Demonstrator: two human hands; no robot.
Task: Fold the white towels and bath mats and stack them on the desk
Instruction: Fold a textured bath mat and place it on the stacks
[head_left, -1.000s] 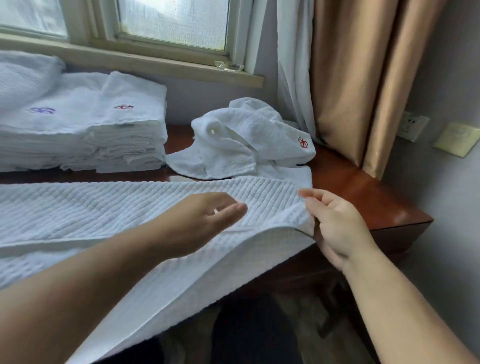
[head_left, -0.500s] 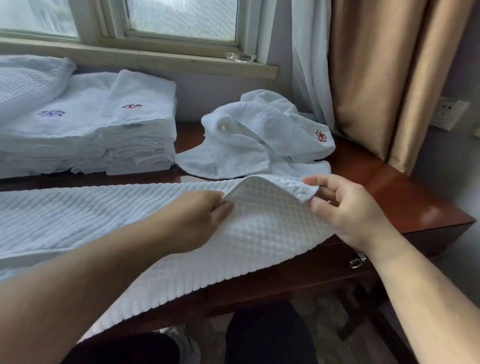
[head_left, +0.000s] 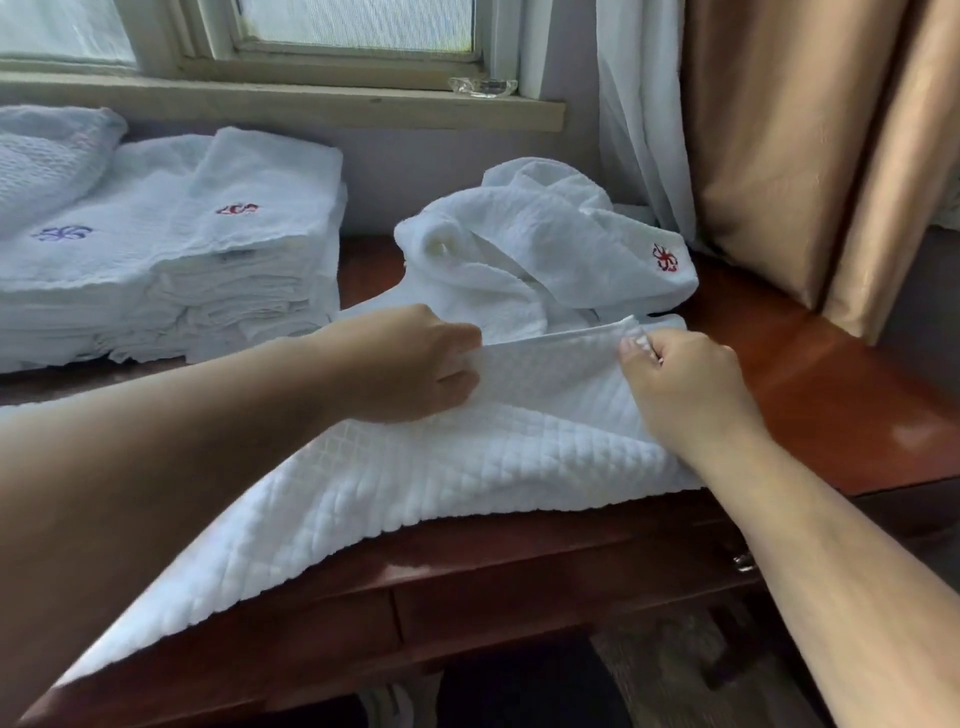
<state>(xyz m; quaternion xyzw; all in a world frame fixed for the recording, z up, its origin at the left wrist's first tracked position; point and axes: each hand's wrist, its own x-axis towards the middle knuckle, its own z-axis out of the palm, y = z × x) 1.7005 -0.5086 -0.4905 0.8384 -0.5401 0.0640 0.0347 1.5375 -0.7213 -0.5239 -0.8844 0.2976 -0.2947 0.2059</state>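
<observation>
Head: two hands (head_left: 415, 364) (head_left: 685, 376), one mat (head_left: 467, 467)

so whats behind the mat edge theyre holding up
A crumpled white towel with a red emblem, on the desk. The mat, pinched by the left hand and right hand, hides its lower edge.

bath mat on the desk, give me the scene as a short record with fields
in work: quilted white bath mat, spread on the desk, near edge hanging over the front
left hand: grips the mat's raised far edge
right hand: pinches the same edge at its right corner
done: stack of folded towels, back left
waiting: crumpled towel with a red emblem, behind the mat
backdrop: window sill, tan curtain
</observation>
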